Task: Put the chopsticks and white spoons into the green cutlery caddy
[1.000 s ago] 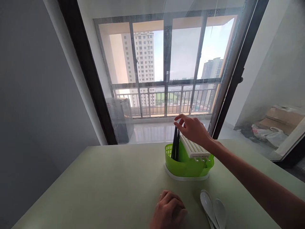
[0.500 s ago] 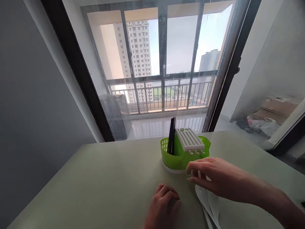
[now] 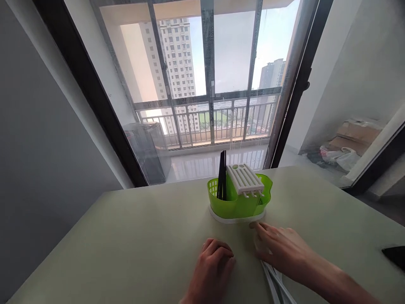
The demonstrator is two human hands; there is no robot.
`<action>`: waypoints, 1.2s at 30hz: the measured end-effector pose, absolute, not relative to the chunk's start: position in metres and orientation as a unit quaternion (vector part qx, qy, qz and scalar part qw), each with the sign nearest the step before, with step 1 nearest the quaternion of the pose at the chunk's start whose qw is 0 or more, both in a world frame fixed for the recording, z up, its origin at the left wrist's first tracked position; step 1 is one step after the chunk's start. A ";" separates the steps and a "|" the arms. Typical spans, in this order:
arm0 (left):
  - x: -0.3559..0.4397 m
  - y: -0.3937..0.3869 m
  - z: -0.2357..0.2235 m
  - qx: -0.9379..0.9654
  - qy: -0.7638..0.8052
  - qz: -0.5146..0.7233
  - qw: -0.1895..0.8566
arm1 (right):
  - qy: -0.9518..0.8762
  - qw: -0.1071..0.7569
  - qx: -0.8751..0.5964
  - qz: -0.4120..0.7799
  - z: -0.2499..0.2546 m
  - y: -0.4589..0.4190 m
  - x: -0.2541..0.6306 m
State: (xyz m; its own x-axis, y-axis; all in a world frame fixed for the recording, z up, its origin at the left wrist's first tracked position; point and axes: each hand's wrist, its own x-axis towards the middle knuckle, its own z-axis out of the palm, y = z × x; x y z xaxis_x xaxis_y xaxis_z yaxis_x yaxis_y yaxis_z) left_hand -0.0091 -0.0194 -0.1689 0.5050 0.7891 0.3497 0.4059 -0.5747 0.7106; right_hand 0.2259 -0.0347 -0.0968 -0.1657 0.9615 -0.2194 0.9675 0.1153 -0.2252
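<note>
My right hand (image 3: pixel 274 247) is low over the table, covering the heads of several white spoons (image 3: pixel 276 283) whose handles stretch toward me. Its index finger points toward the holder's base; the other fingertips are blurred and hidden, so I cannot tell whether they grip a spoon. Loosely curled and with nothing in it, my left hand (image 3: pixel 215 261) rests on the table to the left of the spoons. Just beyond both hands stands a green utensil holder (image 3: pixel 223 207) with a white slatted, hooked top (image 3: pixel 245 179). Black chopsticks (image 3: pixel 222 177) stand upright in its left compartment.
The pale table (image 3: pixel 142 236) extends to both sides. A dark object (image 3: pixel 395 256) lies at its right edge. Behind the table are a glass door and a balcony, with a covered box-shaped item (image 3: pixel 147 150) at left. Cardboard (image 3: pixel 357 135) and plastic bags (image 3: pixel 343 158) lie at right.
My right hand has come down from beside the holder onto the spoon heads, hiding them. My left hand stays curled on the table. The view has shifted slightly.
</note>
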 end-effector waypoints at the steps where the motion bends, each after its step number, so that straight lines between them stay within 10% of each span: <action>1: -0.009 -0.020 -0.168 0.820 0.365 0.337 0.284 | 0.741 0.023 0.651 -0.161 -0.095 -0.035 0.224; 36: -0.009 -0.019 -0.168 0.821 0.366 0.337 0.281 | 0.720 0.020 0.681 -0.135 -0.128 -0.045 0.226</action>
State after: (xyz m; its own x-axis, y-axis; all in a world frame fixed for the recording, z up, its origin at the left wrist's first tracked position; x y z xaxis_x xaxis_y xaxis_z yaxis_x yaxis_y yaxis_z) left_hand -0.0088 -0.0191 -0.1678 0.5051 0.7899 0.3477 0.4111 -0.5745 0.7078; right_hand 0.2256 -0.0446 -0.1276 -0.0729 0.9742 -0.2134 0.9853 0.0371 -0.1668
